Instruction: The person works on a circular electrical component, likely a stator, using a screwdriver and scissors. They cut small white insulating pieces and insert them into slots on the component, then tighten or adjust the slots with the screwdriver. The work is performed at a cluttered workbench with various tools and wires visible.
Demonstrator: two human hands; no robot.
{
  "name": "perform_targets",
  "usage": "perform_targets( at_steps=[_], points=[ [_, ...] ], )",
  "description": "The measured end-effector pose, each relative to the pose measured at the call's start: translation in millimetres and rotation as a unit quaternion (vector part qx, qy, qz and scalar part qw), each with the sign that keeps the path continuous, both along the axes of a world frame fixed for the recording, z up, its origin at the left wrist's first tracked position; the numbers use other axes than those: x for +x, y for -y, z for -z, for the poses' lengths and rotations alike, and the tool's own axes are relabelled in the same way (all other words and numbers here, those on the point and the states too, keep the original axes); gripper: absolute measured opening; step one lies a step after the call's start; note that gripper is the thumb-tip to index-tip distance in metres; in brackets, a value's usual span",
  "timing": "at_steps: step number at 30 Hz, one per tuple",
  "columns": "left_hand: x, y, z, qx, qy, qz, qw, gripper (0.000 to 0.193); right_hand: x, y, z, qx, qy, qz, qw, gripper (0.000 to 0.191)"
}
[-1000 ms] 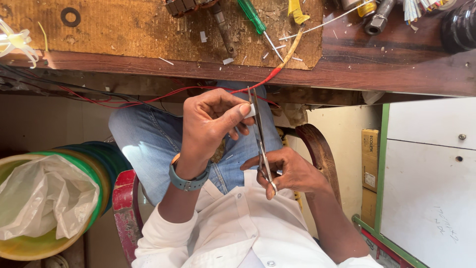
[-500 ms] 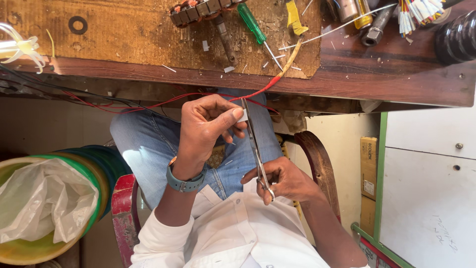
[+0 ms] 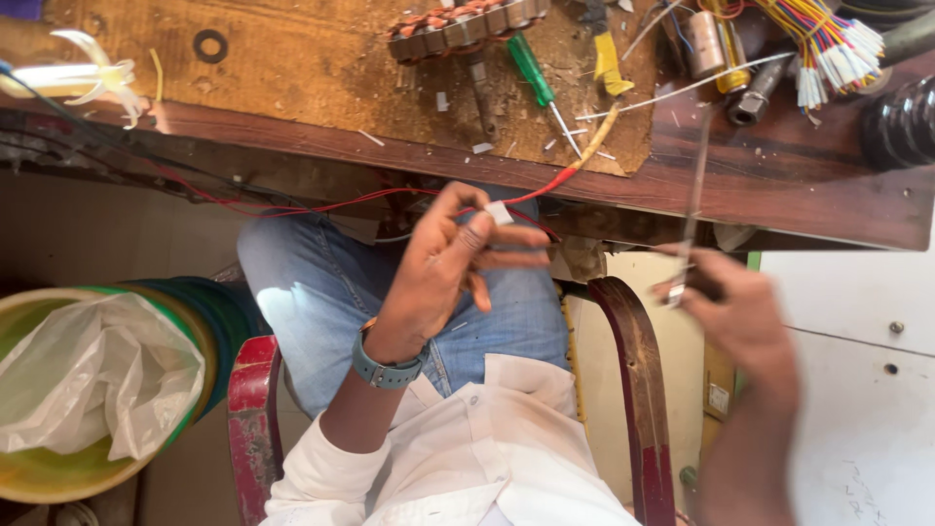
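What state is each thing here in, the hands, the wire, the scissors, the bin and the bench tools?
Left hand: raised, pinching a small white piece on the red wire.
Right hand: blurred, gripping scissors, blades pointing at the workbench.
Green screwdriver: lying flat on the bench.
Bin: open, lined with a white bag.
Bundle of coloured wires: loose on the bench.

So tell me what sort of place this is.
Likely a small electrical repair workshop: a worn wooden workbench carrying a wound motor stator, a green-handled screwdriver and a bundle of coloured wires.
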State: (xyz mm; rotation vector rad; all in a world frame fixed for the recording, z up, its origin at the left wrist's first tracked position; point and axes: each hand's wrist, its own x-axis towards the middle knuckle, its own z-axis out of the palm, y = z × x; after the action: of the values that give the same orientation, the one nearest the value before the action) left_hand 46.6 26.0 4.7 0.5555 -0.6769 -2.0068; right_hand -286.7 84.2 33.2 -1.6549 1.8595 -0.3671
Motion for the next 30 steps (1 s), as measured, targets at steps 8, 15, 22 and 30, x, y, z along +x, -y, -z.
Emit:
perform_targets(
  at_steps=[8,15,22,30],
  points=[
    [7,-21,8,-0.029,0.069,-0.067,0.995,0.019,-33,80,-47,-0.004,-0.264,-0.183,0.947,0.038],
    [-2,-35,15,-0.006,0.084,-0.082,0.993,0.021,1,84,-53,-0.153,-0.266,-0.202,0.93,0.025],
    [-24,-35,6,0.034,0.116,-0.039,0.992,0.022,86,56,-42,-0.304,0.117,-0.41,0.852,0.037],
    [-29,-20,-17,0.062,0.091,0.003,0.994,0.023,104,70,-74,-0.397,0.073,-0.399,0.823,0.032]
  ],
)
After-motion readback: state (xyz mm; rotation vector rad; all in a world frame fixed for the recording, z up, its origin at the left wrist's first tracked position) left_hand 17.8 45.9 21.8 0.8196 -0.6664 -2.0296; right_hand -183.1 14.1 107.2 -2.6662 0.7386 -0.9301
